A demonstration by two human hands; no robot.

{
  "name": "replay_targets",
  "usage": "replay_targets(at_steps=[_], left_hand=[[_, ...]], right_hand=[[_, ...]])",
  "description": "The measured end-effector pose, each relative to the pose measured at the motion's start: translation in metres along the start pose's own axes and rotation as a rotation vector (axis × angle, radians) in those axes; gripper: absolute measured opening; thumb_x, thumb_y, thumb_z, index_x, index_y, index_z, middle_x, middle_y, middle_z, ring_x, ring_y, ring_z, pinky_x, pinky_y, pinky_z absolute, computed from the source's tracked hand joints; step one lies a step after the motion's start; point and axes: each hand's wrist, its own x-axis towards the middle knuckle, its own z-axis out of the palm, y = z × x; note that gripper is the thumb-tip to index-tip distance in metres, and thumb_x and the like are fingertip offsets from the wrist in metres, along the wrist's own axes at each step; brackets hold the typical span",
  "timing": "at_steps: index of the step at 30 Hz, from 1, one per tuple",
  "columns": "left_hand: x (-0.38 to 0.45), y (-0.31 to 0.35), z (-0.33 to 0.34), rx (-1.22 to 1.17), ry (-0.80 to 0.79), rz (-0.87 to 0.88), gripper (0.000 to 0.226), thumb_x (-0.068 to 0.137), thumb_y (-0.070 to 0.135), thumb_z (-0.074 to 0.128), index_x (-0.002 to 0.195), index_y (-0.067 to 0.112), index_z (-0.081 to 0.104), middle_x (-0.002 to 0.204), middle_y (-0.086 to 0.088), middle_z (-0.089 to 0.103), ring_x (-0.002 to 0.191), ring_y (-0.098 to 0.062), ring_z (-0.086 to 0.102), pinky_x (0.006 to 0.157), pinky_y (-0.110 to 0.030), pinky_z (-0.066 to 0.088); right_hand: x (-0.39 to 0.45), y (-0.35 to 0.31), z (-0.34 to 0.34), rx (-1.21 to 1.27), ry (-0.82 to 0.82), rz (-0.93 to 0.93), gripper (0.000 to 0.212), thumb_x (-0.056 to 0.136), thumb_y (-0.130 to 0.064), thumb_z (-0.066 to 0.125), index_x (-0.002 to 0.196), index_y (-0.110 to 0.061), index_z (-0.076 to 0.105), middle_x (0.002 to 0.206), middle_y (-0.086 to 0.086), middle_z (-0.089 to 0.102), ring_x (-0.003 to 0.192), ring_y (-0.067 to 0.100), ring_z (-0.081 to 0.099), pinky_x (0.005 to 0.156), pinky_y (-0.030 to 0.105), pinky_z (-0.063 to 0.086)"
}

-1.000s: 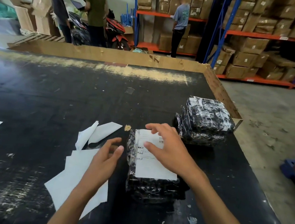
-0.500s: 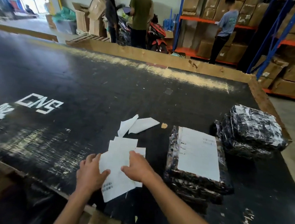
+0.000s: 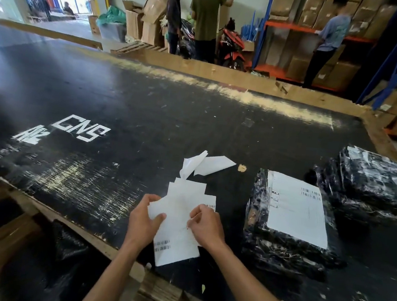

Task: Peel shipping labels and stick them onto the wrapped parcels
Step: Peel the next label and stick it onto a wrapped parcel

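Label sheet [image 3: 176,223] is now up off the pile, between your two hands near the front edge of the table [image 3: 148,112]. Half a second ago both hands lay flat on the loose labels; a second ago your right hand was smoothing the label on the near parcel [image 3: 289,220]. That parcel now sits alone to your right with its label stuck flat, so it looks done. Your left hand [image 3: 144,222] grips the sheet's left edge, thumb on top. Your right hand [image 3: 206,225] pinches at the right edge, probably starting the peel. More labels [image 3: 186,190] lie underneath, used backing paper [image 3: 205,165] just beyond. The far parcel [image 3: 370,179], right of the finished one, shows no label and likely gets this one.
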Motion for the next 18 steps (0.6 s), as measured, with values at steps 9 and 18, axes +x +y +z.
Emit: replay_targets(at_steps=[9,18], left_hand=[[0.011,0.006,-0.002,-0.098,0.016,0.054,0.018,0.093,0.022,0.065,0.11,0.019,0.069,0.112,0.0,0.06,0.1,-0.016,0.062,0.074,-0.019,0.045],[0.013,0.055,-0.047,-0.675,-0.033,-0.033,0.013,0.097,0.016,0.06,0.1,0.012,0.072,0.084,-0.005,0.074,0.074,-0.016,0.068,0.055,-0.022,0.055]], right_hand=[[-0.003,-0.023,-0.032,0.14,0.109,-0.127,0.013,0.095,-0.011,0.056,0.097,-0.019,0.065,0.089,-0.005,0.067,0.093,0.018,0.064,0.079,0.038,0.055],[0.005,-0.061,-0.086,0.205,0.133,-0.272,0.014,0.087,-0.033,0.072,0.098,-0.026,0.068,0.078,-0.011,0.062,0.079,0.013,0.062,0.072,0.035,0.053]])
